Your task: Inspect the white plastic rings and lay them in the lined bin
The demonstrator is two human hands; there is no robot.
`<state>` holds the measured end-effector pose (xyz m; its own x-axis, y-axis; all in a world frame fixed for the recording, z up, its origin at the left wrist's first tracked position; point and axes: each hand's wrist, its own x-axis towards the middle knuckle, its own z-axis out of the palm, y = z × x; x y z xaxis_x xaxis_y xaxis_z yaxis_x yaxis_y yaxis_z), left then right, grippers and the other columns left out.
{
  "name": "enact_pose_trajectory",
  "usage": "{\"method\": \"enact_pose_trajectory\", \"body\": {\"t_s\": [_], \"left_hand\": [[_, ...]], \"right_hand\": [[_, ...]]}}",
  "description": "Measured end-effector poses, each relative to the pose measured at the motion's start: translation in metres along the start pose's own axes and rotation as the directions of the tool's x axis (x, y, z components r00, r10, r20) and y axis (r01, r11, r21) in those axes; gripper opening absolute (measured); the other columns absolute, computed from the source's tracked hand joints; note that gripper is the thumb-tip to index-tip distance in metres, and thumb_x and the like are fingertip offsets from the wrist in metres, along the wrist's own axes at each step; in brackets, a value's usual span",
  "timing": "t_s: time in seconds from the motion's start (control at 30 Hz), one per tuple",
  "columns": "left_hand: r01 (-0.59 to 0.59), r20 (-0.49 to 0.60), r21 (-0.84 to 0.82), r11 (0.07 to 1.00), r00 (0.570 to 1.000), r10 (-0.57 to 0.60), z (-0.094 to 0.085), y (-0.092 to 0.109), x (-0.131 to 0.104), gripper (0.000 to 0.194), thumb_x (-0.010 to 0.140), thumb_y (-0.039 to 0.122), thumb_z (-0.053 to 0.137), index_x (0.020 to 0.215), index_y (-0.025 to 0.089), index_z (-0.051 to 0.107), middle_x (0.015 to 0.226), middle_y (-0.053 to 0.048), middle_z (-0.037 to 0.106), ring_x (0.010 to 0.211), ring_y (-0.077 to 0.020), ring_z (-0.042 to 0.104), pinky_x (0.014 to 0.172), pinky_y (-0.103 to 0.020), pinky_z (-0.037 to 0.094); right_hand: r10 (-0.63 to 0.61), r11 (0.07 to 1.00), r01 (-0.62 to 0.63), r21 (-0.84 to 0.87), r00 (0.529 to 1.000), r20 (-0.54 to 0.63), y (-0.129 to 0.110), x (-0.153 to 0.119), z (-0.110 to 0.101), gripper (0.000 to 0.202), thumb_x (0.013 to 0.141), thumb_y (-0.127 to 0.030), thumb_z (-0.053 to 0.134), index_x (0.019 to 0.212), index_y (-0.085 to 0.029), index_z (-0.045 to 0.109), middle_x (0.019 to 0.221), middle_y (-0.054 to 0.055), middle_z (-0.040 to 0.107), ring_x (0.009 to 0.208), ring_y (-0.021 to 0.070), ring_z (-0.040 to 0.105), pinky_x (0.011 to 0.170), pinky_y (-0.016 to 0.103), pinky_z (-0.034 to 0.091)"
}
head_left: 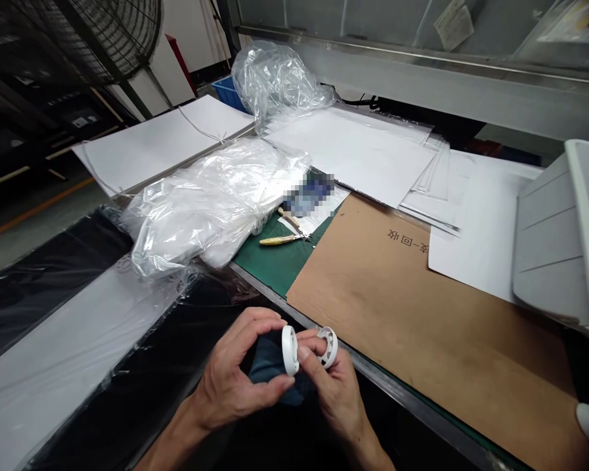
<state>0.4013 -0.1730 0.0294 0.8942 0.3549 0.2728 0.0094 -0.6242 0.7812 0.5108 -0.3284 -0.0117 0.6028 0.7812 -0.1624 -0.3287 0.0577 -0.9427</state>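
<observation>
Low in the head view, my left hand [240,366] is closed around the edge of a white plastic ring [289,350], thumb below and fingers above. My right hand [336,379] has its thumb and fingertips against the same ring's right side. A second white ring with openings in it [329,347] sits around or against the fingers of my right hand; exactly how it is held is partly hidden. Both hands are in front of the table edge, above a dark area.
Brown cardboard [436,327] covers the table's front. Behind it are pliers with yellowish handles [279,240], clear plastic bags [211,196] and stacked white sheets [353,147]. A light grey bin [544,222] stands at right. A large fan [93,39] is at upper left.
</observation>
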Motion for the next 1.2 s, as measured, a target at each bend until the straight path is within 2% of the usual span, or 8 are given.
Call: {"method": "enact_pose_trajectory", "body": {"t_s": [0.2,0.53,0.77,1.2], "left_hand": [[0.065,0.006,-0.057,0.996,0.998,-0.065,-0.0017,-0.0007,-0.0009,0.045,0.084,0.042,0.084,0.121,0.024,0.065,0.114,-0.008,0.069,0.105,-0.0251,0.068,0.091,-0.035,0.057],[0.184,0.015,-0.16,0.97,0.983,-0.184,0.0001,-0.0033,-0.0038,0.039,0.083,0.039,0.083,0.115,0.026,0.066,0.11,-0.005,0.069,0.1,-0.0228,0.067,0.089,-0.033,0.054],[0.283,0.068,-0.212,0.935,0.959,-0.275,0.0,-0.0077,-0.0066,0.039,0.086,0.051,0.077,0.112,0.023,0.066,0.109,-0.006,0.067,0.098,-0.0231,0.066,0.086,-0.034,0.053],[0.343,0.165,-0.217,0.914,0.936,-0.312,0.0017,-0.0077,-0.0057,0.05,0.091,0.068,0.063,0.105,0.021,0.067,0.101,-0.006,0.068,0.09,-0.0232,0.066,0.081,-0.035,0.051]], "right_hand": [[0.015,0.999,-0.015,0.042,1.0,0.011,-0.0007,-0.0002,0.0005,0.033,0.101,-0.043,0.065,0.078,-0.022,0.074,0.097,0.003,0.072,0.092,0.0187,0.063,0.086,0.029,0.048],[0.02,0.998,-0.02,0.06,1.0,0.012,-0.0022,-0.0031,-0.0005,0.034,0.102,-0.043,0.065,0.075,-0.022,0.073,0.098,0.003,0.071,0.09,0.018,0.062,0.082,0.029,0.048],[0.007,0.997,-0.008,0.078,1.0,0.014,-0.0025,-0.0018,-0.0015,0.033,0.101,-0.043,0.066,0.077,-0.022,0.074,0.098,0.003,0.071,0.088,0.0172,0.062,0.08,0.028,0.049],[-0.034,0.995,0.036,0.092,0.999,-0.028,-0.0045,-0.0037,-0.004,0.031,0.103,-0.042,0.064,0.08,-0.024,0.075,0.098,0.002,0.07,0.084,0.0156,0.062,0.079,0.027,0.05]]}}
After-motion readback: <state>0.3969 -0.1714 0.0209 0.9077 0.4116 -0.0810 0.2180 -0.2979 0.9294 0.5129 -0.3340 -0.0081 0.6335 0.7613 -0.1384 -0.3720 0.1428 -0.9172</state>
